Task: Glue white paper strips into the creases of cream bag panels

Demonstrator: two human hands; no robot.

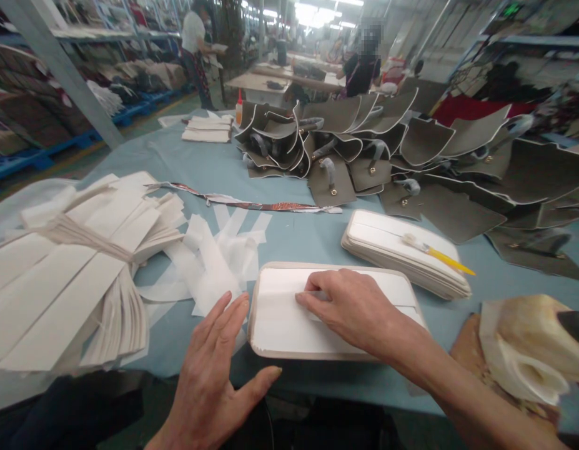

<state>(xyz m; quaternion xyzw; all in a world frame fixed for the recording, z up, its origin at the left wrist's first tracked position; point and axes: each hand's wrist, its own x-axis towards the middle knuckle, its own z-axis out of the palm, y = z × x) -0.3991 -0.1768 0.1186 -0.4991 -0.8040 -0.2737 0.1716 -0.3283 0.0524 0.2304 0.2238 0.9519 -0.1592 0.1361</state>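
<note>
A stack of rounded rectangular white panels with beige edges (280,312) lies at the table's front edge. My right hand (343,306) is over its top panel, thumb and fingers closed together; a small pale piece shows beside them, too unclear to name. Just left of the stack, my left hand (218,362) is raised with its thumb spread away from the fingers, holding nothing. Behind and to the right sits a second panel stack (373,228) with a yellow-handled brush (446,258) on top. Thin translucent white strips (214,262) lie in a loose heap beyond my left hand.
Fanned beige pieces (74,262) cover the table's left side. Dark grey bag parts (434,181) fill the back right. A glue-stained container (528,344) stands at the right. A patterned strip (256,204), small stack (207,129) and orange bottle (239,112) lie farther back. Two people are beyond.
</note>
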